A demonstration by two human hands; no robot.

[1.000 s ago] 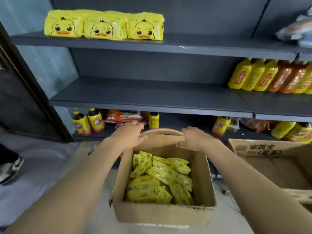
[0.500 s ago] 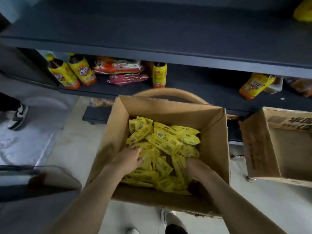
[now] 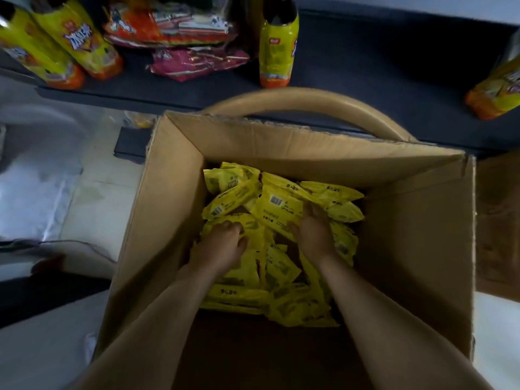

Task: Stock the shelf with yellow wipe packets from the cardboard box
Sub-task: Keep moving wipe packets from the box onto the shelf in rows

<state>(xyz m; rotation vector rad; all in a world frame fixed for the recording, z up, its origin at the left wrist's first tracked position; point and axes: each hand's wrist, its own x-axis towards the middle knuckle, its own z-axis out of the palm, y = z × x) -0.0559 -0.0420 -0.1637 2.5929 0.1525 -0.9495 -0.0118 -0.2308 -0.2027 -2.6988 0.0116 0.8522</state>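
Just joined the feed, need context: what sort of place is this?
Probably a shop aisle being restocked: a dark shelf carries labelled drink bottles and snack bags, and an open box of yellow packets sits in front of it.

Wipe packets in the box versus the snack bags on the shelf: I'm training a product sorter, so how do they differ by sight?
The wipe packets are yellow with barcodes; the snack bags are orange and pink. The wipe packets lie heaped loosely in the cardboard box, with the left hand and right hand on them; the snack bags lie stacked on the shelf, untouched. Both are flat, soft packs.
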